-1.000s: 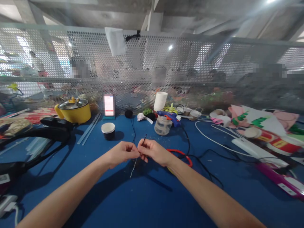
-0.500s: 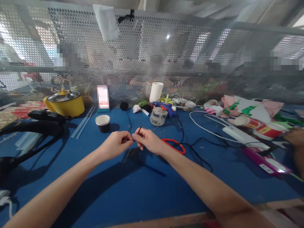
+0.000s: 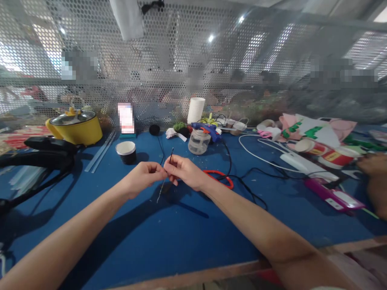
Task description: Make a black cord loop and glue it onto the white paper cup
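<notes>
A thin wire [image 3: 160, 191] slants between my hands, its pale, twisted-looking lower end hanging down and its dark upper tip [image 3: 172, 151] poking up above my fingers. My right hand [image 3: 184, 171] pinches it between thumb and fingers. From the other side, my left hand [image 3: 146, 177] is closed in a pinch, fingertips meeting the wire and the right fingers; what exactly lies between them is hidden. A black thread [image 3: 161, 147] runs from a small black ball of yarn [image 3: 154, 129] down towards my hands. Both hands are just above the blue table [image 3: 169, 237].
Behind my hands stand a black-and-white paper cup [image 3: 126, 153], a clear jar [image 3: 199, 142] and a blue glue gun [image 3: 211, 131]. A red ring [image 3: 222, 183] and black cables lie at right, near a purple power strip [image 3: 334, 195]. A yellow pot [image 3: 77, 129] and black stand [image 3: 45, 161] fill the left.
The view has tilted down a little, so everything sits slightly higher and further left. My hands keep their pinch around the wire, with little visible movement.
</notes>
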A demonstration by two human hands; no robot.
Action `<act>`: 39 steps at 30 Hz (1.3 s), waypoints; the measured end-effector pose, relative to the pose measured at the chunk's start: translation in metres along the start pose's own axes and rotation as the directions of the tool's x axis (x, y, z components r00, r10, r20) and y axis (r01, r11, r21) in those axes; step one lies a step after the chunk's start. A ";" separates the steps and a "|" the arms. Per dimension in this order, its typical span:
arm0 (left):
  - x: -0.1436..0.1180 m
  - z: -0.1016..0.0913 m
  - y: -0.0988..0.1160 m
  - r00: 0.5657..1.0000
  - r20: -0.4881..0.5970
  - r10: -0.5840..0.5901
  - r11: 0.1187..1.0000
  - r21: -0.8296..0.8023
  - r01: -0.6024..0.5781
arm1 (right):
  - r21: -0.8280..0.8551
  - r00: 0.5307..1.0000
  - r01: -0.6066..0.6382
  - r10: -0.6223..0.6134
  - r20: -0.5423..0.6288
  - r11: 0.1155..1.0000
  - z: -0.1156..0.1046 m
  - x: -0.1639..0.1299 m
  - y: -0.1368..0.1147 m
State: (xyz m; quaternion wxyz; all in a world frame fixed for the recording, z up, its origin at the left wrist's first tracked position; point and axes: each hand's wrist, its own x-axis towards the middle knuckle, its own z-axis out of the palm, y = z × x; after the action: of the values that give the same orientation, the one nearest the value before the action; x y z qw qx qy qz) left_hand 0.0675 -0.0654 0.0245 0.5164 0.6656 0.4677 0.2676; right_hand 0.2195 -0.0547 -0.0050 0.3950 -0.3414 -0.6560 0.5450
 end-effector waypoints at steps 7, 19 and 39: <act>0.002 -0.002 -0.003 0.996 0.086 -0.004 1.000 -0.016 0.005 | -0.065 1.000 -0.006 0.006 0.011 0.998 -0.003 0.003 0.002; 0.002 0.003 -0.005 0.995 -0.051 0.088 0.980 0.183 -0.077 | -0.270 0.994 -0.029 0.000 -0.106 0.962 -0.001 0.000 0.000; 0.003 -0.003 -0.005 0.991 -0.024 0.129 0.974 0.193 -0.122 | -0.178 0.999 -0.014 0.007 -0.038 0.984 -0.006 0.002 0.004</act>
State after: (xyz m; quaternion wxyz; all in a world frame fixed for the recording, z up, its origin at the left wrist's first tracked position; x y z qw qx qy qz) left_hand 0.0646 -0.0612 0.0199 0.4237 0.7351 0.4576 0.2658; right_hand 0.2240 -0.0494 -0.0079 0.3722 -0.3888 -0.6929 0.4798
